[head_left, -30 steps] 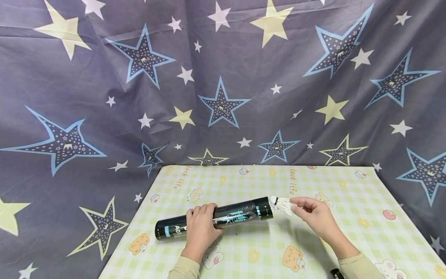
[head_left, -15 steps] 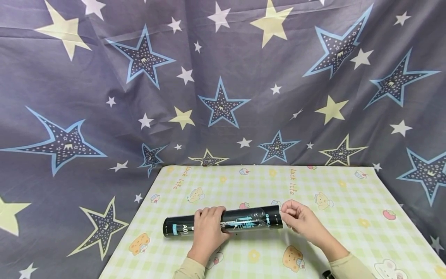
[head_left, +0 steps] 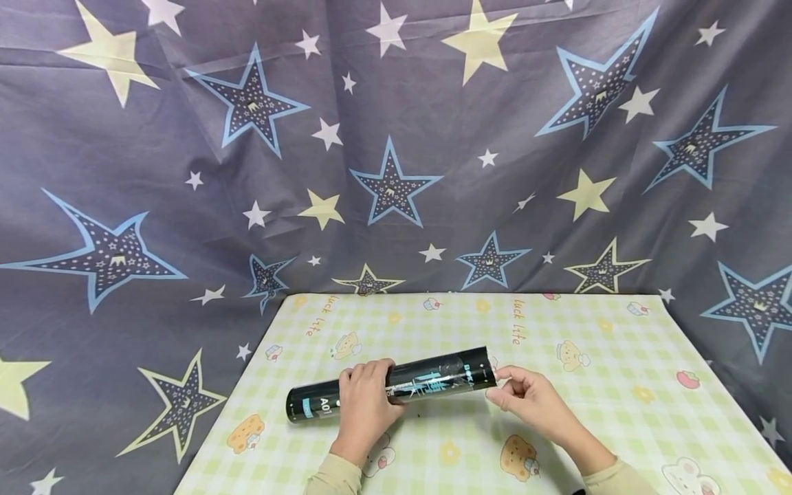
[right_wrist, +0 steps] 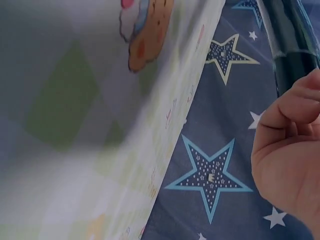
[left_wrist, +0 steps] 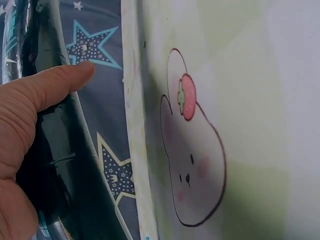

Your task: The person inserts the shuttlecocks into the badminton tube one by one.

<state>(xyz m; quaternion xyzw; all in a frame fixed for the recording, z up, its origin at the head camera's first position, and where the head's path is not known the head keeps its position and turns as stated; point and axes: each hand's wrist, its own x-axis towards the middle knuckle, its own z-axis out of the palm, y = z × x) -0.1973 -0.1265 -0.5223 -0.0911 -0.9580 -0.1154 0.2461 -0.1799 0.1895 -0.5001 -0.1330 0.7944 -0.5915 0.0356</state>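
Observation:
A black shuttlecock tube with blue print lies slanted above the table, its right end raised. My left hand grips it around the left half; in the left wrist view the thumb lies across the dark tube. At the tube's right end, the thumb and index finger of my right hand are bent together against the rim, pinching at the mouth. The shuttlecock there is almost wholly hidden by the tube and fingers. In the right wrist view, curled fingers of the right hand meet the tube's end.
A checked tablecloth with cartoon prints covers the table. Behind and beside it hangs a dark star-patterned cloth. A small black object shows at the bottom edge by the right sleeve.
The shuttlecock, earlier held outside the mouth, has gone into the tube. My right hand has come left and lower to the rim. The tube shifted right, levelled, then tipped its right end up.

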